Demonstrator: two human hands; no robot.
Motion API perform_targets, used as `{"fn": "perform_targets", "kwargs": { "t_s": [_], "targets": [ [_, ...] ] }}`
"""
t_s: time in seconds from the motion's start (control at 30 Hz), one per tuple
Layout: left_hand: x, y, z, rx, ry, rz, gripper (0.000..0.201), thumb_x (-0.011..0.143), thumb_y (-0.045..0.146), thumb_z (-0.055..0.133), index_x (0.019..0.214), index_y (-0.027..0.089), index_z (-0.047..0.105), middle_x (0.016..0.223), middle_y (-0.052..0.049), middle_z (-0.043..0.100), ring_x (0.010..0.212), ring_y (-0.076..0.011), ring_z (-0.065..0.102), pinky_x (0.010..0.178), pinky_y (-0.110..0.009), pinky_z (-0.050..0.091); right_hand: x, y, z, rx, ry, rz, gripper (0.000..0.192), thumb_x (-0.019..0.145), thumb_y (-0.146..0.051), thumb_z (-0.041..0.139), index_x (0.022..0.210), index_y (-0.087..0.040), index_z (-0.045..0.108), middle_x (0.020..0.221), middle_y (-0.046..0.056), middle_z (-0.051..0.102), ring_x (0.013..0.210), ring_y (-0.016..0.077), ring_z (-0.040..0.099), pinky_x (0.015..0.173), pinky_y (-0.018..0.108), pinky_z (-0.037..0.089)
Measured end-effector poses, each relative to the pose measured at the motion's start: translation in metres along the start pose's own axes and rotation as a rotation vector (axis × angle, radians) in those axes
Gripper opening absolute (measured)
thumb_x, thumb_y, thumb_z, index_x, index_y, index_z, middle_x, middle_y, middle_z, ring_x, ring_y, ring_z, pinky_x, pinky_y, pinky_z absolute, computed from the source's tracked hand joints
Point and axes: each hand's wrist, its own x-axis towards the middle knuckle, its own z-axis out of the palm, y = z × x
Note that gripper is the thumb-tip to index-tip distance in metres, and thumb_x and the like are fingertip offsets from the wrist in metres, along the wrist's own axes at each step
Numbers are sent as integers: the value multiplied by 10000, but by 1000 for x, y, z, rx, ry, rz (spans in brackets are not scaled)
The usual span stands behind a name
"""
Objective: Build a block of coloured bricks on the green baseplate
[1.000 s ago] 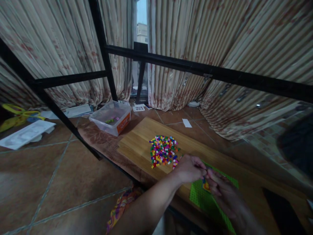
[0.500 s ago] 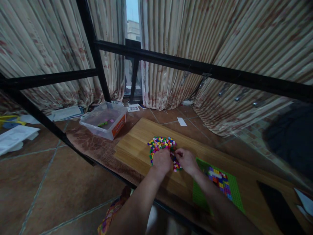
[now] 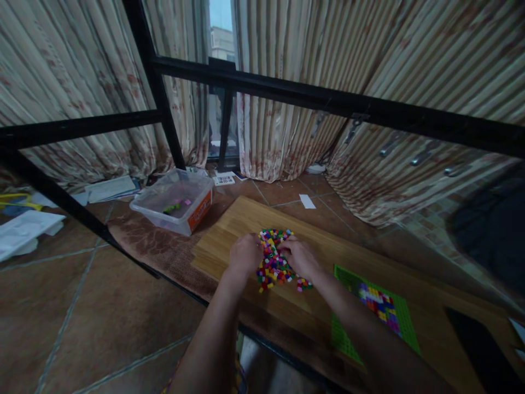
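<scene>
Head view: our hands meet over the bricks.
Left hand (image 3: 245,255): curled on the brick pile (image 3: 274,260), grip unclear.
Right hand (image 3: 298,255): curled on the pile's right, grip unclear.

A low wooden tabletop (image 3: 241,219) runs from the near right toward the far left, resting partly on a brown patterned mat (image 3: 156,241) over the tiled floor (image 3: 82,306). Near its middle lies a heap of small coloured bricks (image 3: 274,257) (both hands rest on it). To the right lies a green baseplate (image 3: 404,328), partly covered with bricks. On the mat at far left stands a clear plastic tub (image 3: 174,200). Papers (image 3: 24,230) lie on the floor at far left.
</scene>
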Motion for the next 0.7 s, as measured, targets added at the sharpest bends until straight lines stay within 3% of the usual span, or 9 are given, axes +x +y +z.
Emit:
{"fn": "perform_targets", "kwargs": {
  "t_s": [0.17,0.47,0.7],
  "targets": [
    [0,-8,-1,7,-36,-25,263,803,199,531,1008,195,695,1078,-117,708,1040,-242,645,860,-298,473,5,9,-4,-88,-69,13,218,868,-188,542,958,-255,729,1030,40,685,954,179,625,830,264,427],
    [-3,2,3,40,-108,45,255,827,245,504,974,191,705,1048,-117,716,1027,-252,653,856,-314,483,5,11,-8,-118,-113,43,163,853,-256,577,917,-217,722,973,65,674,901,185,621,770,261,417],
    [-4,3,4,67,-112,41,246,853,291,515,978,215,712,1025,-87,726,999,-211,658,815,-254,479,7,7,-2,-108,-79,104,131,825,-218,587,887,-185,698,955,95,693,876,206,638,737,275,419]
  ]
}}
